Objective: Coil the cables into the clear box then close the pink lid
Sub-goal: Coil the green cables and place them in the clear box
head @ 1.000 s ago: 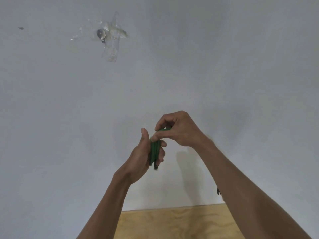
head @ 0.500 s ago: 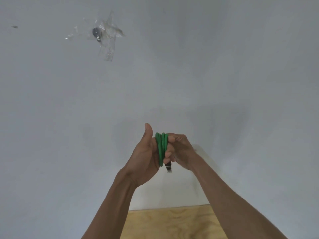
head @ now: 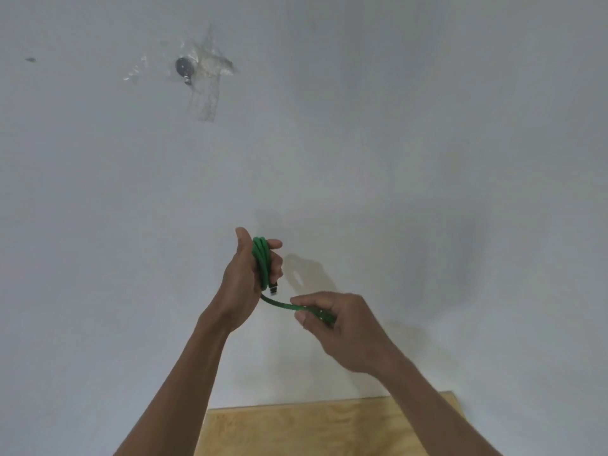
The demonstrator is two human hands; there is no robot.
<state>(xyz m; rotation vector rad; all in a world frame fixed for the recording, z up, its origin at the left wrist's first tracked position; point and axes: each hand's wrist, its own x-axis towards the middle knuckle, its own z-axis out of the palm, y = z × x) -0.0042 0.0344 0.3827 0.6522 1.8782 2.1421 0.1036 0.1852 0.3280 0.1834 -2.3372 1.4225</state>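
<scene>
A green cable [head: 262, 260] is wound in several loops around the fingers of my left hand [head: 243, 281], which is raised in front of a white wall with the thumb up. A dark plug [head: 273, 287] hangs from the bottom of the loops. A loose length of the cable runs down and right into my right hand [head: 335, 327], which pinches it between thumb and fingers, below and to the right of the left hand. The clear box and the pink lid are out of view.
The far edge of a light plywood table [head: 296, 429] shows at the bottom, against the white wall. High on the wall at upper left a small metal disc [head: 182, 66] sits under clear tape.
My right hand has left the coil and moved down and to the right, drawing out a loose length of the green cable. The left hand keeps the loops and has hardly moved.
</scene>
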